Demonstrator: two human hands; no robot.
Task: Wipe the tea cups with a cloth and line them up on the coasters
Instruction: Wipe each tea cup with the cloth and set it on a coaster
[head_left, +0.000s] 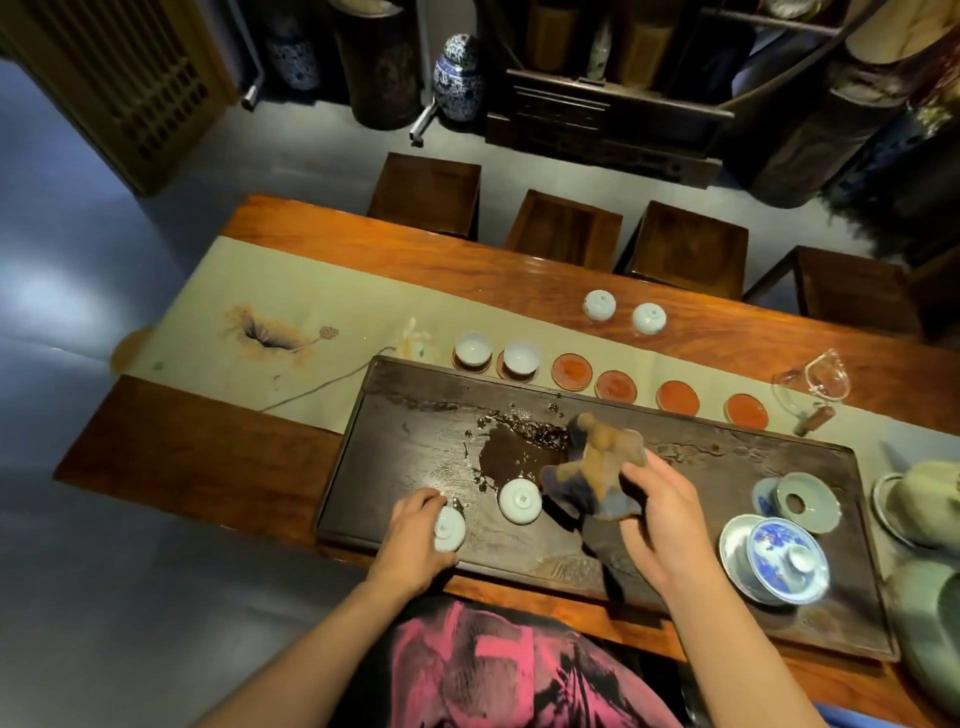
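Note:
My left hand (415, 540) grips a small white tea cup (448, 530) upside down at the near left of the dark wooden tea tray (395, 415). A second upturned cup (520, 501) stands on the tray beside it. My right hand (660, 525) holds a crumpled brown and purple cloth (592, 478) above the tray's middle. Two upright cups (472, 348) (521, 357) sit on the leftmost coasters. Several red coasters (571, 371) (616, 385) (677, 397) lie bare in the row. Two more upturned cups (599, 304) (649, 317) rest on the table behind.
A wet patch (511, 452) spreads on the tray. A blue-and-white lidded gaiwan (787, 561) and a celadon lid rest (805, 501) stand at the tray's right. A glass pitcher (823, 387) is at the far right. Wooden stools (563, 228) line the table's far side.

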